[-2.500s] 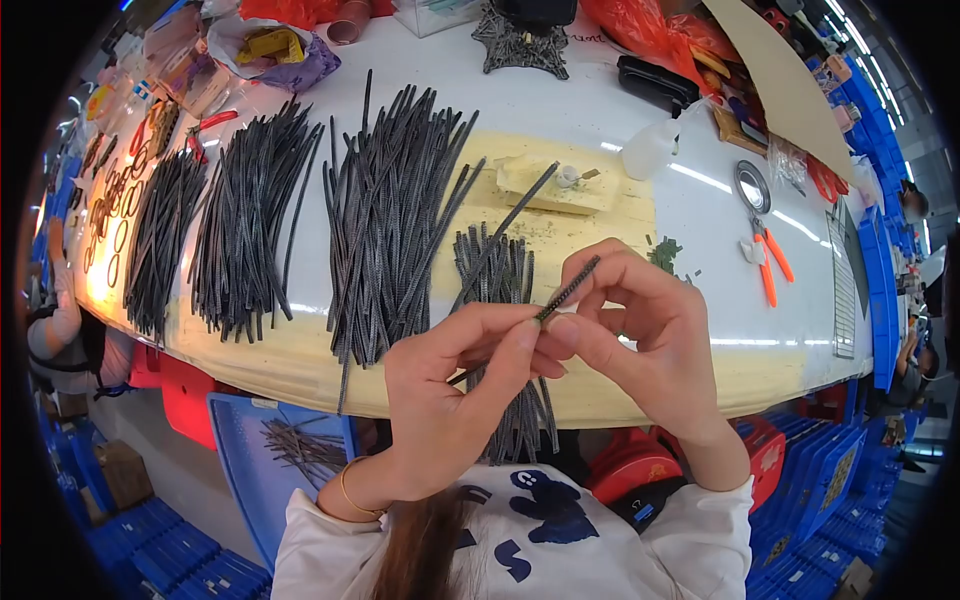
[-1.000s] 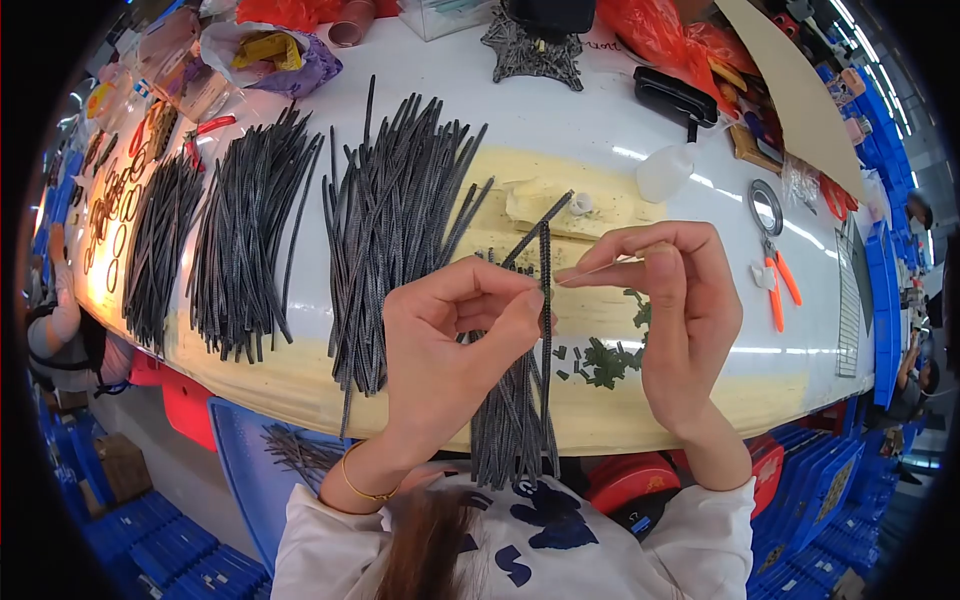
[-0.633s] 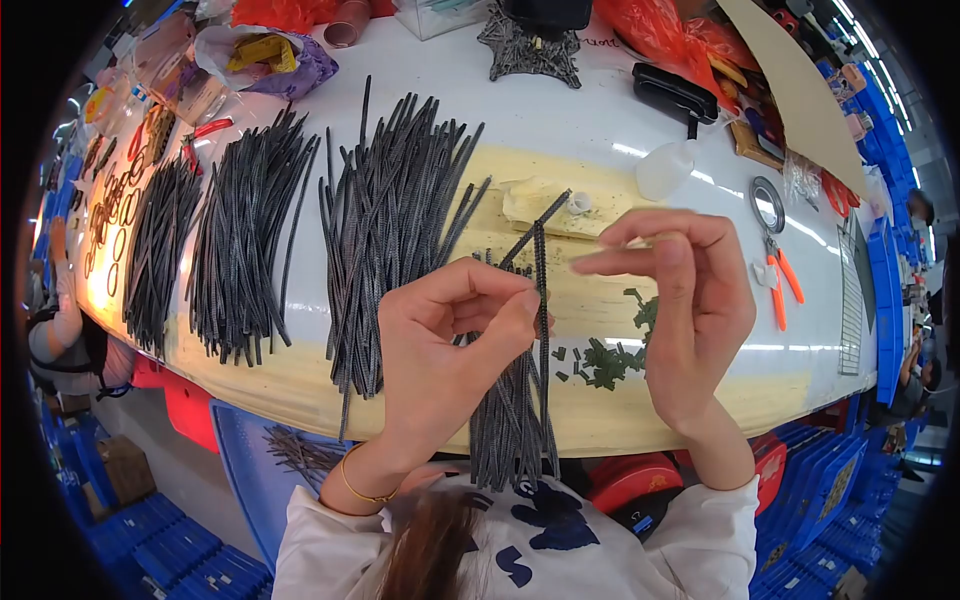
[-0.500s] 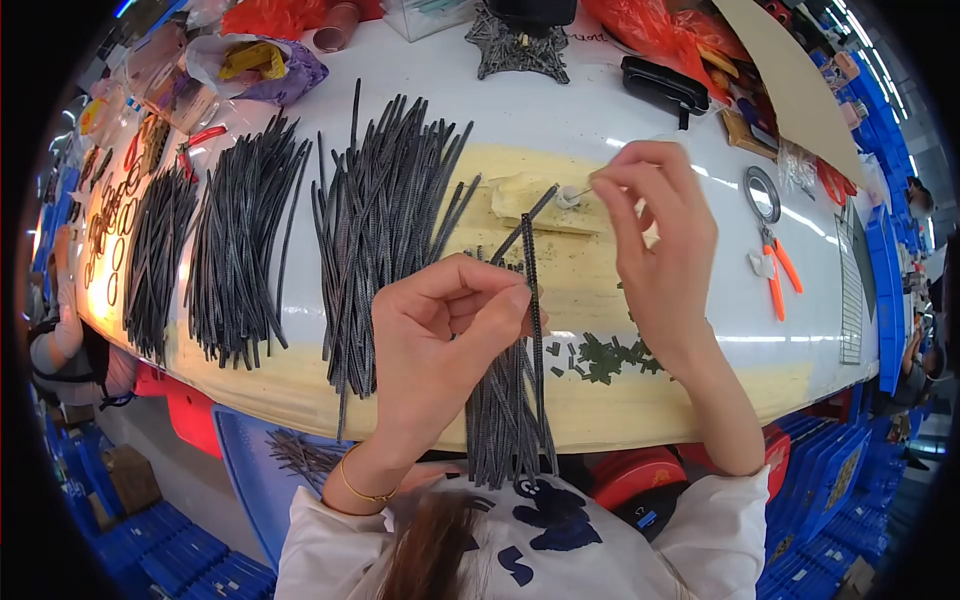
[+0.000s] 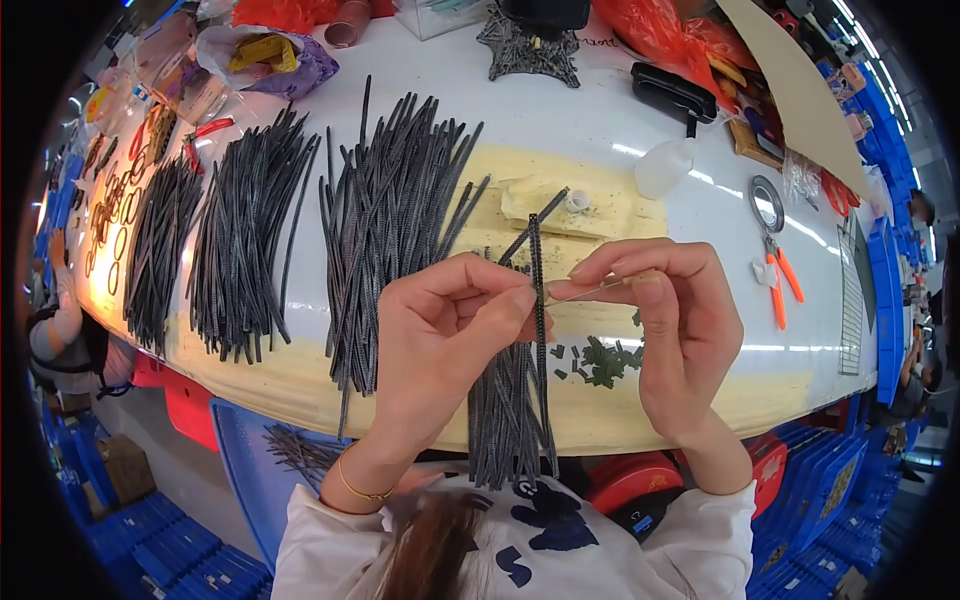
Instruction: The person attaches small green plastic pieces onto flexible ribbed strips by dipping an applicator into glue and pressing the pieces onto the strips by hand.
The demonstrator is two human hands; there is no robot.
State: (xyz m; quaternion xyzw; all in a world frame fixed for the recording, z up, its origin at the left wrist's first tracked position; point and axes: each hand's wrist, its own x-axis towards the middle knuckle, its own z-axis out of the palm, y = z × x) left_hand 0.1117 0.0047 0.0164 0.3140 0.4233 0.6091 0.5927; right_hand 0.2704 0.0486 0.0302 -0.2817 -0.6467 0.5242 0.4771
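Moved: right hand [image 5: 692,340], back from white pot [image 5: 577,201], fingers pinching thin rod [image 5: 588,293]; left hand [image 5: 435,335], fingers pinching black strip [image 5: 536,255]

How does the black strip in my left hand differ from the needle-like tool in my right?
Colour: the black strip is dark and ridged, while the needle-like tool looks pale and shiny.
Width: the strip is clearly broader; the tool is very thin.
Pose: the strip runs nearly up and down in the view, the tool nearly crosswise.
Shared: both are slender and pinched, in the left hand and right hand respectively.
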